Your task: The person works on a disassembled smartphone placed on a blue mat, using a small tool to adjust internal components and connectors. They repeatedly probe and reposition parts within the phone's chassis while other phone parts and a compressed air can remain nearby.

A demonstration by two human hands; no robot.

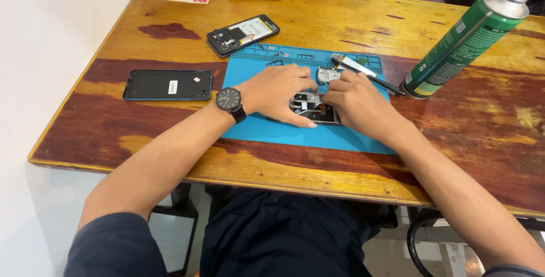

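Note:
An opened phone body (311, 106) lies on the blue repair mat (267, 132), its metal insides showing between my hands. My left hand (281, 92), with a black wristwatch on the wrist, presses down on the phone's left side, thumb along its near edge. My right hand (355, 100) grips the phone's right side, fingers curled over the top. Just beyond my fingers a small silver metal part (327, 75) rests on the mat. Most of the phone is hidden under my hands.
A brush-like tool (366, 72) lies at the mat's far right. A green spray can (462, 38) stands to the right. A black back cover (168, 84) lies left of the mat, another opened phone (243, 34) beyond it. Stacked items sit at the table's far edge.

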